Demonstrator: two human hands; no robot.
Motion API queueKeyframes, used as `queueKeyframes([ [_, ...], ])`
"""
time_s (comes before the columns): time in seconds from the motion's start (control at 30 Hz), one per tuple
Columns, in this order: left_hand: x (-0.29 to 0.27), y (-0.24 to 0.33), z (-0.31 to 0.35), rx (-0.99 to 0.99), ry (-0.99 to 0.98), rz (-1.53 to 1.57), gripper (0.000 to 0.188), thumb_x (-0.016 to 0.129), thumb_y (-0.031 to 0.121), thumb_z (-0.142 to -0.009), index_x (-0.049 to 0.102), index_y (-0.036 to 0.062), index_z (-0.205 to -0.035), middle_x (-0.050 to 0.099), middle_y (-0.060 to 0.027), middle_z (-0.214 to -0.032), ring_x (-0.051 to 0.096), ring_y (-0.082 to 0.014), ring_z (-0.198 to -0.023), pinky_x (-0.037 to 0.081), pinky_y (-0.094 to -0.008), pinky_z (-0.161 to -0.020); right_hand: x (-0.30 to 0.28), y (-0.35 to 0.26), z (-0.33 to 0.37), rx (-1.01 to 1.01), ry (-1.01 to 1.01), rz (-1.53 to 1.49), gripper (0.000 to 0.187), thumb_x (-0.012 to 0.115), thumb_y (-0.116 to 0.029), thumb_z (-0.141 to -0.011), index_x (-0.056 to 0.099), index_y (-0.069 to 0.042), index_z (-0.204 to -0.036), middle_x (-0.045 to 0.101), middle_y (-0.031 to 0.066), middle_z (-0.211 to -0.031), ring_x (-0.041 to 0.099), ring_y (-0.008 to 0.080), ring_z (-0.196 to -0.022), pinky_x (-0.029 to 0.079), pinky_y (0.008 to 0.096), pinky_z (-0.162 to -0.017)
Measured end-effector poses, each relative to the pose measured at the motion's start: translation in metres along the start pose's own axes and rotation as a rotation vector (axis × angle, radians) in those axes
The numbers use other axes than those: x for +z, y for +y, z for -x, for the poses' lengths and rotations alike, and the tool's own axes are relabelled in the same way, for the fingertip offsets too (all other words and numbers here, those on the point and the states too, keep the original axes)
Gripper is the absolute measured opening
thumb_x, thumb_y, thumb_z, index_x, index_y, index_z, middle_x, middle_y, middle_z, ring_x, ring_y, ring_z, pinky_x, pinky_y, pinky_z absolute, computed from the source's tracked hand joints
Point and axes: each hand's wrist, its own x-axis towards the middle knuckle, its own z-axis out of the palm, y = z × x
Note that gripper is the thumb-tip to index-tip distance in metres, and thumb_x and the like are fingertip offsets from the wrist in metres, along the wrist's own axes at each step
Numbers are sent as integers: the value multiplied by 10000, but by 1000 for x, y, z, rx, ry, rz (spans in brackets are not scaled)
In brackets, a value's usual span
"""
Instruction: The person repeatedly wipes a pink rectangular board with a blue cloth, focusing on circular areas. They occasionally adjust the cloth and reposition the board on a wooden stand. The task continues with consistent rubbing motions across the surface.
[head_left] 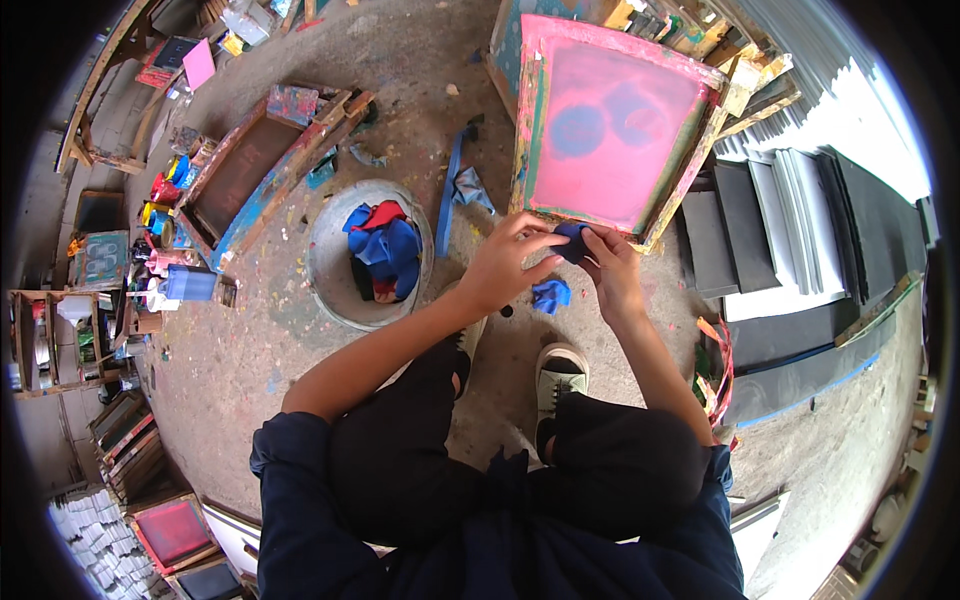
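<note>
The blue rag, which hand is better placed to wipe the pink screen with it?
Probably the right hand: it pinches the blue rag along with the left hand, but it sits closer to the pink screen frame, near the lower edge.

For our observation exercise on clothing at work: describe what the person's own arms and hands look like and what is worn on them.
Both forearms are bare, with dark navy sleeves pushed up above the elbows. The left hand and right hand wear no gloves. No watch, bracelet or ring can be made out at this picture size.
</note>
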Motion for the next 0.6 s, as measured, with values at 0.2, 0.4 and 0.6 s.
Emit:
queueKeyframes([
  [0.2,2,-57,4,-273,-217,81,298,671,203,-784,611,89,-1053,516,-113,-1045,519,-276,-991,415,-363,-872,-29,21,-8,-40,121,200,218,566,-139,-895,586,10,-1052,640,76,-950,602,127,-806,508,268,-721],
  [0.4,35,-150,47,-91,-260,-42,636,743,175,-691,443,63,-1240,468,-161,-1152,438,-317,-1122,356,-388,-940,-52,55,-14,15,167,260,267,591,-149,-881,574,41,-1068,647,98,-927,616,127,-815,502,265,-698],
  [0.6,79,-174,63,-214,-176,-16,482,739,135,-690,498,49,-1099,543,-155,-1038,517,-336,-1017,409,-403,-869,-59,70,-7,-20,110,261,325,628,-8,-809,530,67,-1111,654,124,-972,624,157,-853,465,260,-792],
])
